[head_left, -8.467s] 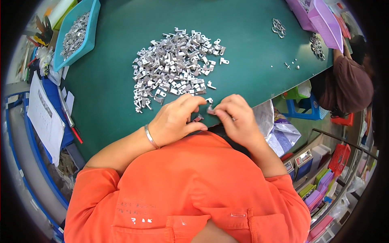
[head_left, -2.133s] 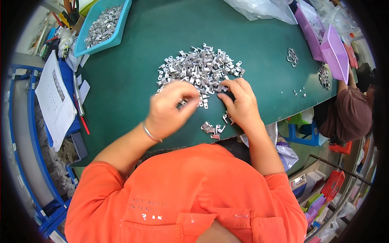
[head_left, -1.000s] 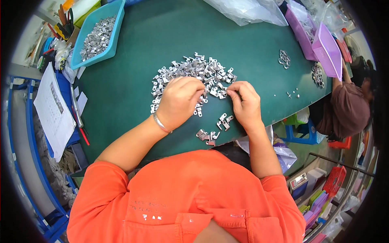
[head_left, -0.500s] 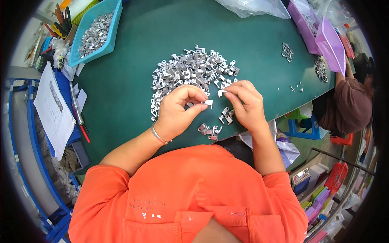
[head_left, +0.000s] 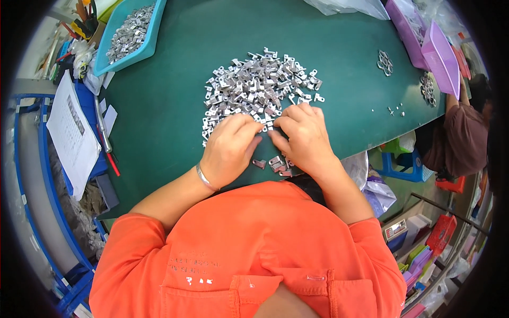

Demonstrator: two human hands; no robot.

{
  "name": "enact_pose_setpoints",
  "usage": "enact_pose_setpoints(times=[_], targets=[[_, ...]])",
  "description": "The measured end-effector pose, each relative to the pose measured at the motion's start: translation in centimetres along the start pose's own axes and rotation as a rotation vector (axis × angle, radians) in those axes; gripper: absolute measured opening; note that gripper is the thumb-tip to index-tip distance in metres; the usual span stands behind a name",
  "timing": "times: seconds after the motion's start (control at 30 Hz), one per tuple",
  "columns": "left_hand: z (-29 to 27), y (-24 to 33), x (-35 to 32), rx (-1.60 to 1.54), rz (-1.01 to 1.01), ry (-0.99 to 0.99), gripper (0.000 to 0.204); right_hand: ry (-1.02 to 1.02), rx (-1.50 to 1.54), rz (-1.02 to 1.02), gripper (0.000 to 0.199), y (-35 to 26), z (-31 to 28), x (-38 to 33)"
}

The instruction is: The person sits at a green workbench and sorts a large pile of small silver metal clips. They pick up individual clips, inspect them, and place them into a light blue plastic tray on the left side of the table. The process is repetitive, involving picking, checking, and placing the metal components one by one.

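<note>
A heap of small grey metal brackets [head_left: 254,79] lies on the green table. At its near edge, my left hand [head_left: 228,147] has its fingers bent over the brackets, with a gap between thumb and forefinger. Facing it from the right, my right hand [head_left: 306,137] reaches to the same brackets with thumb and forefinger apart. A few small pieces show between the two sets of fingertips. Nearer to me, several loose brackets [head_left: 277,163] sit in a small group, partly covered by my right hand. One single bracket [head_left: 259,164] lies left of that group.
A blue basket [head_left: 155,33] of metal parts stands at the far left. Papers [head_left: 74,135] and a red pen [head_left: 113,165] are left of the table. Purple baskets [head_left: 441,61] and ring-shaped parts [head_left: 385,63] are at right, where another person [head_left: 464,132] sits.
The brackets pinched in each hand have left my fingertips. Both hands have come down to the heap's near edge, closer together. A single bracket now lies left of the near group.
</note>
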State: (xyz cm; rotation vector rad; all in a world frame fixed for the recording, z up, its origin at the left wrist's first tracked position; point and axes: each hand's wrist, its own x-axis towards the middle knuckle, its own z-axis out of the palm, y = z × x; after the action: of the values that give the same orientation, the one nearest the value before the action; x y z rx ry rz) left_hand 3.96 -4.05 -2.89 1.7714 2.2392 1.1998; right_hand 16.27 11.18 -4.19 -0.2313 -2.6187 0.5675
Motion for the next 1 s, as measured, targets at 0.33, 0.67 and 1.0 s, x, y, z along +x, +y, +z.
enact_pose_setpoints(times=[0.33, 0.67, 1.0], targets=[[-0.2, -1.2, 0.4, 0.122, 0.034, -0.041, 0.023, -0.032, -0.099, -0.037, 0.012, -0.3, -0.3, 0.8], [-0.7, 0.0, -1.0, -0.260, -0.048, 0.027, 0.018, -0.284, 0.792, 0.431, 0.005, 0.8, -4.7, 0.2], [0.0, -0.1, -0.7, -0.066, -0.023, -0.003, 0.023, -0.104, 0.102, 0.049, 0.012, -0.5, -1.5, 1.0]])
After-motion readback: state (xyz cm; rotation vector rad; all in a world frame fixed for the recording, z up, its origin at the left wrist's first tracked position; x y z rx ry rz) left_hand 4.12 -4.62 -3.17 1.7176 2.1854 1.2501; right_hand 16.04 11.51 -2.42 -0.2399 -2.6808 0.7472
